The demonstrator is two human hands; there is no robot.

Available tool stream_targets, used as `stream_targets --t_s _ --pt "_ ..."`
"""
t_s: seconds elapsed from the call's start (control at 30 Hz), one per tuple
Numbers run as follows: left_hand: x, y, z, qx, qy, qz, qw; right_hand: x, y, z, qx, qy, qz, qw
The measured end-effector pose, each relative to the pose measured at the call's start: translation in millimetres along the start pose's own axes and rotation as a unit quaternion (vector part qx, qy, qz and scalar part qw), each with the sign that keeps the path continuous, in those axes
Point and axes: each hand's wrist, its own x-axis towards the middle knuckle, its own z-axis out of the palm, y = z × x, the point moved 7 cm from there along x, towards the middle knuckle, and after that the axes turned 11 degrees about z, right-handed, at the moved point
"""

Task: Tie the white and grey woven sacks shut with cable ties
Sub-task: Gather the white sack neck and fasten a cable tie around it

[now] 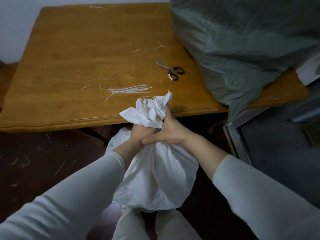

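Note:
A white woven sack [154, 179] stands between my knees in front of the table, its mouth bunched into a crumpled tuft. My left hand [138, 133] grips the gathered neck from the left, partly hidden by the tuft. My right hand [168, 131] wraps the same neck from the right, thumb lying across the front. A bundle of white cable ties [129, 90] lies on the wooden table [78, 54] just beyond the sack. A large grey woven sack [240, 49] rests on the table's right part and hangs over its front edge.
Black-handled scissors [172, 71] lie on the table near the grey sack. Cut tie ends are scattered on the tabletop and on the dark floor [34, 161]. Another white sack [119, 137] peeks out under the table. A grey metal frame [242, 135] stands at right.

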Motion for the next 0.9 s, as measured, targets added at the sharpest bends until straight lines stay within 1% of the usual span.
stream_targets --t_s 0.07,0.13,0.17,0.23,0.3,0.37,0.4,0.43,0.47,0.5,0.53,0.63,0.77,0.8,0.83,0.9 --pt "1 -14 3 0.003 -0.016 -0.023 1.0 9 -1 8 0.066 0.032 0.005 0.997" --pt "3 -18 5 0.009 0.009 0.002 1.0 13 0 7 0.155 0.09 0.019 0.984" --pt "4 -9 5 0.03 0.014 0.028 0.999 13 1 5 0.2 0.126 0.021 0.972" --pt "2 5 11 0.058 -0.023 0.078 0.995 13 3 2 0.26 0.196 0.024 0.945" --pt "4 -1 11 0.001 -0.081 0.062 0.995 11 6 -5 0.316 0.25 0.027 0.915" --pt "2 -5 8 -0.009 -0.151 0.081 0.985 9 5 -9 0.377 0.247 0.03 0.892" --pt "2 -9 3 0.037 -0.166 0.092 0.981 9 4 -11 0.401 0.237 0.035 0.884" --pt "1 -15 -2 0.11 -0.171 0.096 0.974 9 4 -15 0.425 0.231 0.042 0.874" --pt "-1 -23 -7 0.189 -0.157 0.084 0.966 9 5 -18 0.444 0.231 0.052 0.864" --pt "-5 -33 -11 0.231 -0.129 0.069 0.962 9 6 -20 0.459 0.236 0.062 0.854" --pt "-11 -41 -10 0.235 -0.108 0.062 0.964 8 8 -21 0.471 0.241 0.072 0.846" --pt "-21 -51 13 0.147 -0.077 0.055 0.985 10 13 -9 0.507 0.241 0.113 0.82" --pt "-8 -51 26 0.121 0.028 0.076 0.989 13 28 5 0.595 0.25 0.149 0.749" --pt "-6 -54 28 0.103 0.05 0.072 0.991 14 31 5 0.604 0.252 0.155 0.74" --pt "-5 -54 29 0.08 0.069 0.07 0.992 16 33 5 0.604 0.252 0.159 0.739" --pt "-4 -58 32 0.039 0.088 0.05 0.994 23 42 5 0.595 0.252 0.17 0.744"
